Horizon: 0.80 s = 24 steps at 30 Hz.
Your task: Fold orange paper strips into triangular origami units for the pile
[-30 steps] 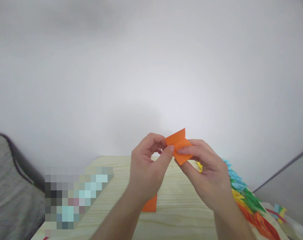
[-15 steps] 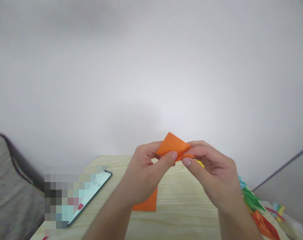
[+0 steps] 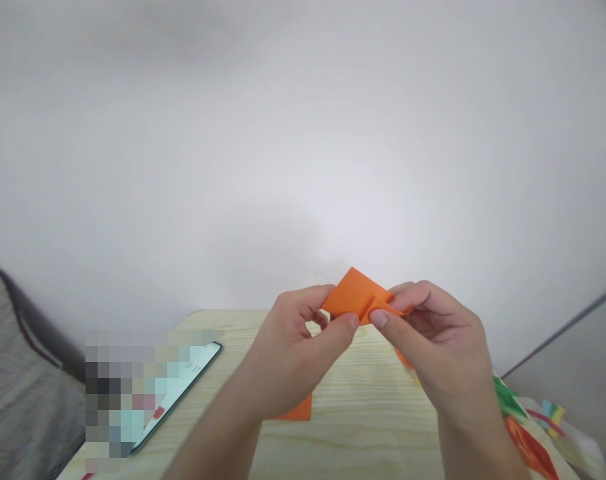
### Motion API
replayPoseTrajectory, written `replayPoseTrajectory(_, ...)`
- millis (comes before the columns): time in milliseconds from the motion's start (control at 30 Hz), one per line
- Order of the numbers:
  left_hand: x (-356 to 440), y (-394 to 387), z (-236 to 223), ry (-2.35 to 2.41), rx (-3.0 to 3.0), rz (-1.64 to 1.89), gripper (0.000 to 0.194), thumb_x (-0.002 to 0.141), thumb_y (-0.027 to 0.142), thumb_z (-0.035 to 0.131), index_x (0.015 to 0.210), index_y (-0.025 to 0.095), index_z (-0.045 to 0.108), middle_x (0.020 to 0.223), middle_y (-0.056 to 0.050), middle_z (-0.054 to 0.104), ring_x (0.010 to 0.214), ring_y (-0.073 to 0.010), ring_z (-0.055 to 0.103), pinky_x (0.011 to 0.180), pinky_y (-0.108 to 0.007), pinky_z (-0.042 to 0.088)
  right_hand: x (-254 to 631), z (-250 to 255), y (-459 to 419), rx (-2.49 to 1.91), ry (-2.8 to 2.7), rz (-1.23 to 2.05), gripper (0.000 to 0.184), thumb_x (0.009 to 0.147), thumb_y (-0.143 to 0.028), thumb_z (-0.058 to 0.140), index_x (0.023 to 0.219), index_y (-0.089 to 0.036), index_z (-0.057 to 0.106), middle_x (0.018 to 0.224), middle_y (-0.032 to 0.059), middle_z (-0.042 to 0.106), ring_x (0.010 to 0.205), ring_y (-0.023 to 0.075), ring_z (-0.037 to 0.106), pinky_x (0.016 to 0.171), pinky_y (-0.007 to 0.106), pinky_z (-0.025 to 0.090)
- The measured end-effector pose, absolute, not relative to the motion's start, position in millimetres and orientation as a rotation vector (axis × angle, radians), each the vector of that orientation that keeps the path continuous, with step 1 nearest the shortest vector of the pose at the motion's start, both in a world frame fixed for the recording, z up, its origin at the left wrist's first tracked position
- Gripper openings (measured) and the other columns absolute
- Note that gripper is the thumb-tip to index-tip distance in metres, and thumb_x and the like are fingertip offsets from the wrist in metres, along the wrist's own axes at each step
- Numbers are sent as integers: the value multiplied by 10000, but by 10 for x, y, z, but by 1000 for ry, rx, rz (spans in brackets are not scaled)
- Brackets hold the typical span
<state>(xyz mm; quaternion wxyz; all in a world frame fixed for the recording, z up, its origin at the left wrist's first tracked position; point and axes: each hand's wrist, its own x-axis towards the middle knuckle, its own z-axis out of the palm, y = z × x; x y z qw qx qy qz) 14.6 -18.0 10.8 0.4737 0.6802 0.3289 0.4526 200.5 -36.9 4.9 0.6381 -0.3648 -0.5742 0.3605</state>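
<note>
A small folded piece of orange paper is held up above the table between both hands. My left hand pinches its left side, thumb in front and fingers behind. My right hand grips the right side, its thumb pressing on a narrow folded flap near the lower edge. Some of the right fingers are hidden behind the paper. Below my left wrist lies another piece of orange paper on the table, partly covered by the arm.
A phone with a lit screen, partly pixelated, lies left on the light wooden table. Green paper and crumpled orange material are at the right edge. Grey cloth hangs far left; a pale wall stands behind.
The held paper and both hands have shifted slightly right. The right thumb now presses a more visible flap, and orange material shows beneath the right hand.
</note>
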Motion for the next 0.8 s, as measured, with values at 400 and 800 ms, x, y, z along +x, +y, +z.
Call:
replayPoseTrajectory(400,152,-217,150,797,1728,1098,134,987,289,642,890,214,696,775,15,576,900,-189,629,853,-311,493,1977,79,-386,-858,-1239,823,231,812,-189,871,810,-227,642,845,-3,704,746,137,653,659,241,541)
replayPoseTrajectory(800,136,-204,162,819,1765,1067,116,996,286,622,946,237,715,803,24,611,756,-144,512,868,-304,482,2019,94,-393,-888,-1280,894,250,824,-239,873,1050,-257,768,855,11,758,744,142,684,673,241,579)
